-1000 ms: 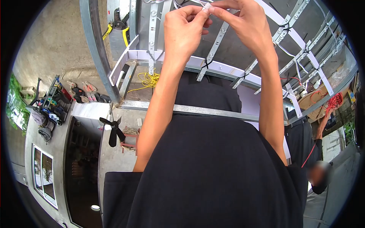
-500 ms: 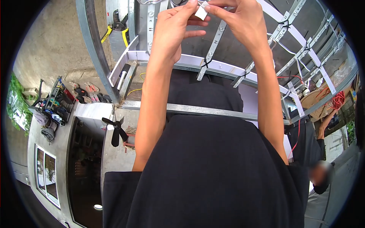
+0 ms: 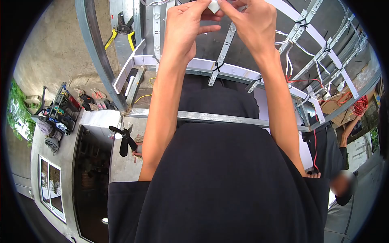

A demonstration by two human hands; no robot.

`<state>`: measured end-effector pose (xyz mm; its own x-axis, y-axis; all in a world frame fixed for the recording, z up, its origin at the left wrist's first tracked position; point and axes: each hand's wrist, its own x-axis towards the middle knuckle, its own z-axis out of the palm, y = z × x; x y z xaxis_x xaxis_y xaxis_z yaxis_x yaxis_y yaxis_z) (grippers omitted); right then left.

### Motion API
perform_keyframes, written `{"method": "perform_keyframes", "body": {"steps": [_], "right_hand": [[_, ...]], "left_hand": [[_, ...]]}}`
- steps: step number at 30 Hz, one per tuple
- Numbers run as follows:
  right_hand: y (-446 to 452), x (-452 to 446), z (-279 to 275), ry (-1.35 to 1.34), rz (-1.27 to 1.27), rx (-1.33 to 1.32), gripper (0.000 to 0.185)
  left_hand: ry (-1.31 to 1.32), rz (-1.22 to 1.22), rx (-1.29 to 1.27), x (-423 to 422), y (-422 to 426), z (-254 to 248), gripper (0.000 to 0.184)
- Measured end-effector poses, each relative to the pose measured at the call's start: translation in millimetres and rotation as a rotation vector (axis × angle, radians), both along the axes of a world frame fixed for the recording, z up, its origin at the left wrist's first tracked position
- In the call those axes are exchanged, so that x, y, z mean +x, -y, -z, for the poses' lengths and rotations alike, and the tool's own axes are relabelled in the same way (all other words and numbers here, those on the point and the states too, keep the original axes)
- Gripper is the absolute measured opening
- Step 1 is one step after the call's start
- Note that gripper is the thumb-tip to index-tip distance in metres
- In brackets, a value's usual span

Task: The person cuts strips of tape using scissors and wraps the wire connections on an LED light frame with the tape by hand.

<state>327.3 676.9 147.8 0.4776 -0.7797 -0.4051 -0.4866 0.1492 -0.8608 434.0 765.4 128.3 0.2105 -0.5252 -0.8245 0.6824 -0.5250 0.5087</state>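
At the top centre, a small white piece is pinched between the fingertips of both hands, over a dark panel. My left hand grips its left side with thumb and forefinger, the other fingers apart. On the right side, my right hand holds it with closed fingertips. LED strips with round lenses run across the panel, tied with black ties to a white crosspiece. White wires hang right of my right hand.
A metal frame crosses in front of me. Yellow-handled pliers lie at the upper left. A co-worker is at the right, near a red wire bundle. A black fan stands lower left.
Both hands have shifted slightly up with the white piece. The left hand's lower fingers have spread since the earliest frame. The co-worker's other hand now shows low by the red wire.
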Motion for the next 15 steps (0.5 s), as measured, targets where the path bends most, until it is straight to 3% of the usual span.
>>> {"method": "perform_keyframes", "body": {"steps": [7, 12, 14, 15], "right_hand": [[-9, -12, 17, 0.057, -0.092, -0.462, 0.028], [-12, -12, 19, 0.04, -0.106, -0.582, 0.032], [-14, -11, 18, 0.026, -0.109, -0.649, 0.032], [-16, -10, 16, 0.032, -0.075, -0.649, 0.031]], "left_hand": [[-0.041, -0.01, -0.027, 2, 1, 2, 0.028], [-0.085, -0.024, -0.049, 4, -2, 10, 0.028], [-0.116, -0.053, -0.651, 3, -9, 28, 0.027], [-0.117, -0.055, -0.651, 3, -7, 21, 0.027]]}}
